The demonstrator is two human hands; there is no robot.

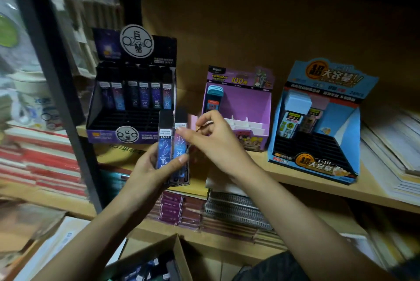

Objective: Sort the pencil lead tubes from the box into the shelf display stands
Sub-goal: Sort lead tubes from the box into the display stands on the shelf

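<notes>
The left hand (150, 168) grips a bundle of flat blue star-printed plastic lead tubes (164, 149) upright, just before the black-and-purple cardboard display stand (106, 137). The right hand (213, 137), fingers curled, sets its thumb on 1 tube's top; whether it pinches, I cannot tell.

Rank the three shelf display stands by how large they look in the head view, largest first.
1. blue display stand and dark constellation display stand: too alike to rank
2. pink-purple display stand: clearly smallest
</notes>
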